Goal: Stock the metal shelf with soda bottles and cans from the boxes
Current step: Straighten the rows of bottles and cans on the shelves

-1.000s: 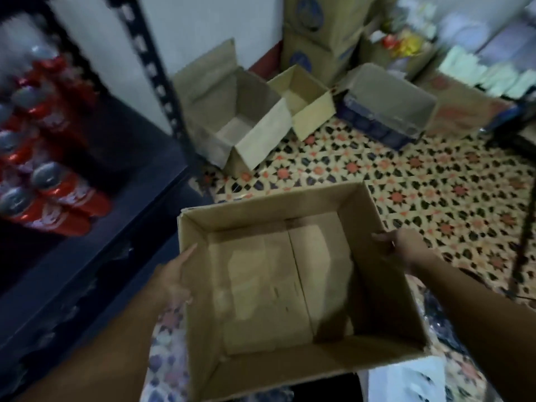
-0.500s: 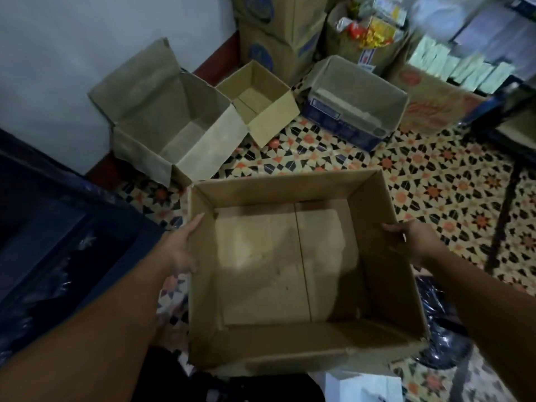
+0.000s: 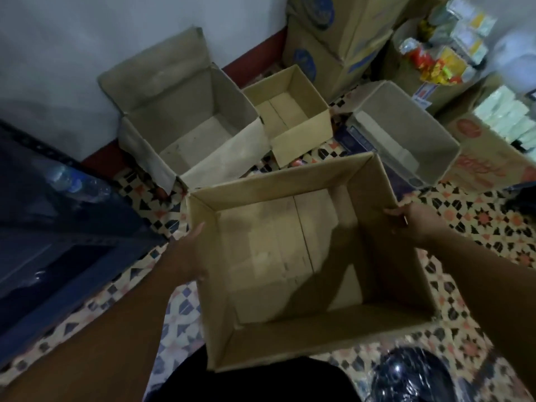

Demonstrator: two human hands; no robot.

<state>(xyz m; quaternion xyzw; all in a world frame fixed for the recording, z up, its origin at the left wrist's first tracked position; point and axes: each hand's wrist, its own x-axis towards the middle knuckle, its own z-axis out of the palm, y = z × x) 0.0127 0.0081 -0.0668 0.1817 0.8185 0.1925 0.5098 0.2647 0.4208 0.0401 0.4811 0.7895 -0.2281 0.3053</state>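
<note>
Held box: empty carton (image 3: 290, 256) is sitting between both hands, above the tiled floor (image 3: 478, 216).
Left hand (image 3: 188, 256): fingers straight, pressing flat against the left wall.
Right hand (image 3: 406, 219): curling over the far right rim, gripping it.
Next relation: three emptied boxes (image 3: 200, 132) are lying just ahead; open floor between looks narrow.
Metal shelf (image 3: 58, 216): at left, holding one plastic bottle (image 3: 72, 181).
</note>
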